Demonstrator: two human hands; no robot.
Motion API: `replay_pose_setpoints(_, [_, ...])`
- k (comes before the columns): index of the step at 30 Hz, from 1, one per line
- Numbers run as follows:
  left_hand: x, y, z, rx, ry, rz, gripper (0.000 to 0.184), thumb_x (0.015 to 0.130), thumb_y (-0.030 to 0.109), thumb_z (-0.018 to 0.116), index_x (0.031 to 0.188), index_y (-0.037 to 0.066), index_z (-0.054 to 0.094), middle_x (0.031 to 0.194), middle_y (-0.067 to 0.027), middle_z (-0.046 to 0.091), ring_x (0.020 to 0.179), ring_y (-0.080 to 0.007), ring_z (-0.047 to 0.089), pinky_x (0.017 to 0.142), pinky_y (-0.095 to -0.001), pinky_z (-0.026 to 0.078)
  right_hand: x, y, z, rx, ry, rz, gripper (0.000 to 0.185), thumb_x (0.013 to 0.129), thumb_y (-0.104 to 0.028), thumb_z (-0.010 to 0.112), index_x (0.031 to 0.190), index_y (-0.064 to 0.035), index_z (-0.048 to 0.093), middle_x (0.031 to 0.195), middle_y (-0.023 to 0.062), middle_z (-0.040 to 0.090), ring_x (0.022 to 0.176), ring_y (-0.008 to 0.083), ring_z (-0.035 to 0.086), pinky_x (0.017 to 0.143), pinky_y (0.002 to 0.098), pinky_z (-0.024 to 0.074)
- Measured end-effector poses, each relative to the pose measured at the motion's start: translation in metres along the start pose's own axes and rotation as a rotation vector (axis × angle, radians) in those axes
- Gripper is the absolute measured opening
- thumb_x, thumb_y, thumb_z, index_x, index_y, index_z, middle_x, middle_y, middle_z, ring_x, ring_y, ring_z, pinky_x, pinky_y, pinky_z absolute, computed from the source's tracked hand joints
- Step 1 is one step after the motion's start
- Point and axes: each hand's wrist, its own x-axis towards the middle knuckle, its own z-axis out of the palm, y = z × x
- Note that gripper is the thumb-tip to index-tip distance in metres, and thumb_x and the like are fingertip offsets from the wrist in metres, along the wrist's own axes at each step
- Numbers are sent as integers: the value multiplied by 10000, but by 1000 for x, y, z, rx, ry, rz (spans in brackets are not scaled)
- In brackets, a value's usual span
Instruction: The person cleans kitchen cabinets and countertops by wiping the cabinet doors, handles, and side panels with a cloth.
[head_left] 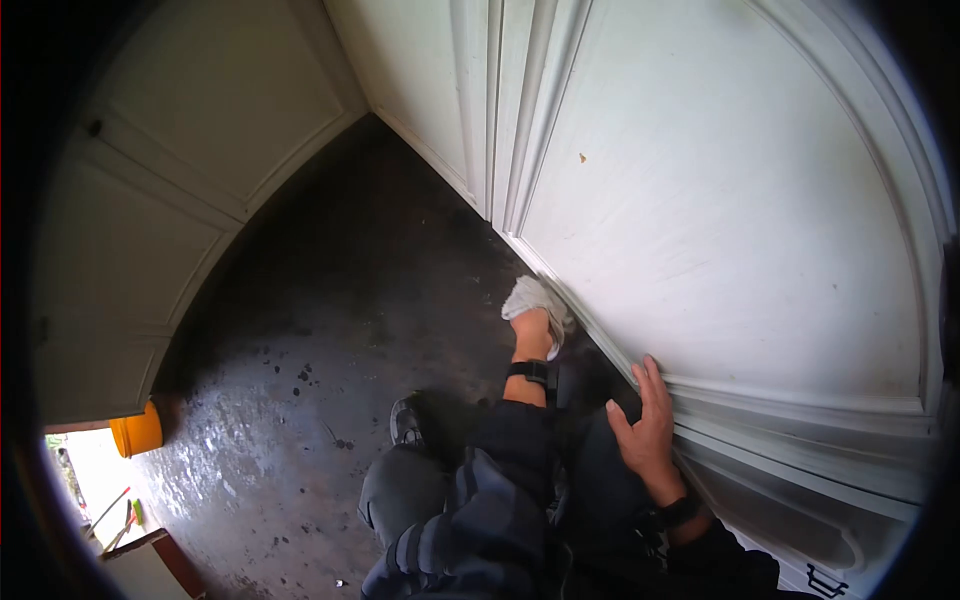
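Note:
A white-grey cloth (535, 300) is in my left hand (531, 324), pressed low against the bottom edge of a white panelled door (720, 220). The cloth covers most of the fingers. My right hand (648, 430) rests with fingers stretched and thumb apart at the edge of the door's lower moulding, holding nothing. Dark bands circle both wrists. Small brown marks and faint smudges show on the white panel.
Dark, wet-looking floor (270, 400) with blotches lies to the left. More white panelling (190, 200) stands across it. A yellow bucket (137, 431) sits by a bright opening. My knee (400, 490) and shoe (407, 422) are close below. A black handle (826, 581) shows lower right.

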Motion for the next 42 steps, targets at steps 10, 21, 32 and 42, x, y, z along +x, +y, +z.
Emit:
replay_pose_setpoints(10, [-35, 228, -97, -1107, -7, 381, 525, 1015, 499, 451, 1331, 93, 554, 1339, -111, 595, 1243, -335, 545, 1096, -518, 425, 6, -22, 13, 70, -75, -98, 554, 875, -250, 704, 1348, -12, 538, 1433, 193, 503, 1335, 366, 458, 1112, 469, 339])
replay_pose_setpoints(21, [54, 152, -111, -1519, -307, 408, 332, 1007, 413, 410, 896, 129, 541, 1014, -82, 620, 968, -296, 602, 891, -465, 522, 35, -48, -45, 234, 172, 102, 386, 899, -94, 639, 1269, 10, 611, 1267, 157, 653, 1199, 261, 606, 1027, 371, 445])
replay_pose_setpoints(32, [114, 151, -52, -764, 308, 106, 367, 1057, 360, 349, 1337, 153, 464, 1181, -7, 572, 1097, -170, 531, 956, -299, 425, 43, -61, -44, 328, 500, 391, 315, 1053, -212, 492, 1158, 43, 644, 1088, 162, 707, 1034, 224, 681, 979, 333, 486])
replay_pose_setpoints(42, [182, 144, -75, 918, 501, 349, 249, 1020, 136, 393, 1206, 69, 544, 1157, -49, 577, 1110, -213, 554, 942, -330, 447, 58, -89, -43, 84, 610, 611, 497, 1056, -430, 477, 884, 12, 622, 870, 114, 702, 872, 188, 677, 894, 323, 491])
